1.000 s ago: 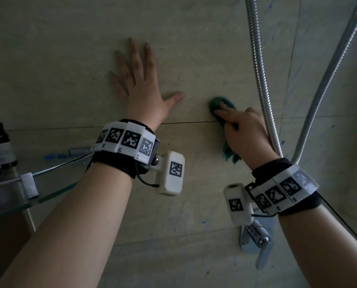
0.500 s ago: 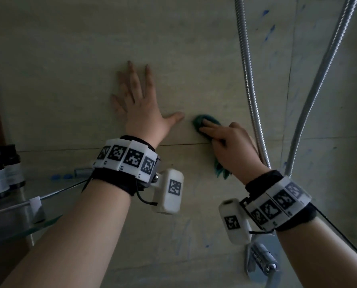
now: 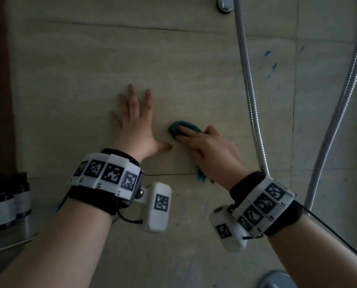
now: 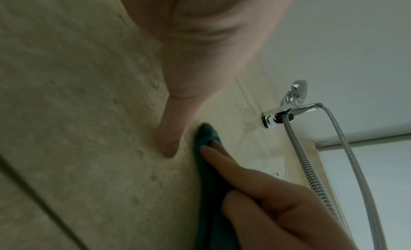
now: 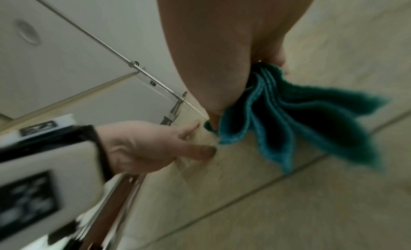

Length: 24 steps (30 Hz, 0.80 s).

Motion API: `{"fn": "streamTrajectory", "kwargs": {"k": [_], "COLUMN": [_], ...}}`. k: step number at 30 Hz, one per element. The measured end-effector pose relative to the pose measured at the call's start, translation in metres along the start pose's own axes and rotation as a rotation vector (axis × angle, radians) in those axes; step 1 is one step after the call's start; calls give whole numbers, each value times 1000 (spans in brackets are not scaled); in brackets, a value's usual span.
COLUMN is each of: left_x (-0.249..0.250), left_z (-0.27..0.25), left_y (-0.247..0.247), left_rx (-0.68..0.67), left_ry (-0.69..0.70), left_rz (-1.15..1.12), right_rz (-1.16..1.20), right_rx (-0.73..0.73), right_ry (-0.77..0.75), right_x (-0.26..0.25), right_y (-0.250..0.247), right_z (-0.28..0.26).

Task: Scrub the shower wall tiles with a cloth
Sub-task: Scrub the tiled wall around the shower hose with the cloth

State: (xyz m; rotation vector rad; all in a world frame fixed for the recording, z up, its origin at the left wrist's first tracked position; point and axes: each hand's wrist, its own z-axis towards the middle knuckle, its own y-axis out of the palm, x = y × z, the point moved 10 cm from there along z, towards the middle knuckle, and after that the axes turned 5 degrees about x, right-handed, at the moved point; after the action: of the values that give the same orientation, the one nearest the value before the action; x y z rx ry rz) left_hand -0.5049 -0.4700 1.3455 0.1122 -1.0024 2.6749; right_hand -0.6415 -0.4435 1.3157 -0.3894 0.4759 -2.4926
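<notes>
A folded teal cloth (image 3: 176, 127) (image 4: 208, 136) (image 5: 289, 116) is pressed against the beige tiled shower wall (image 3: 80, 65). My right hand (image 3: 206, 146) holds it, two fingers stretched over its top and the rest of the hand bunching its loose end, which hangs below the palm. My left hand (image 3: 134, 125) lies flat on the wall with fingers spread, its thumb (image 4: 171, 139) just left of the cloth. Blue marks (image 3: 273, 67) dot the tile at the upper right.
Two metal shower hoses (image 3: 248, 80) (image 3: 339, 104) run down the wall right of my right hand. A chrome holder and shower head (image 4: 295, 95) sit higher up. Dark bottles (image 3: 5, 202) stand on a glass shelf at the lower left. A chrome fitting (image 3: 277, 279) shows at the bottom.
My right hand has slid the cloth leftward along the wall, close to my left thumb. The left hand stays flat on the tile. The head view has tilted upward.
</notes>
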Motion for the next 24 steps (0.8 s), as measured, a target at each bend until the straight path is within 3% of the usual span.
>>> {"fn": "streamTrajectory", "kwargs": {"k": [4,7,10,14,16,19,21,24], "left_x": [4,10,16,20,22,24,26,26], "left_z": [4,15,27,37,39,40,42,44], "left_y": [-9,-17,-27,-32,-32,-33,-33,-31], "left_rx": [39,52,51,24,17,7,0,-10], "left_ry": [-7,17,55,58,54,49,51,64], "left_rz": [-33,-35,-18,24,29,25,32,38], "right_rz": [-2,-8,-40,-78,-73,-55,-47,-64], "right_rx": [186,236,187,30,50,220,230,212], "right_ry": [251,437,377,48,103,336,429,389], "right_x": [52,72,49,10,30,70,78,62], "right_y": [-48,-59,-45,-25,-40,-79,-86,-80], "right_z": [15,24,42,47,51,59,72,101]}}
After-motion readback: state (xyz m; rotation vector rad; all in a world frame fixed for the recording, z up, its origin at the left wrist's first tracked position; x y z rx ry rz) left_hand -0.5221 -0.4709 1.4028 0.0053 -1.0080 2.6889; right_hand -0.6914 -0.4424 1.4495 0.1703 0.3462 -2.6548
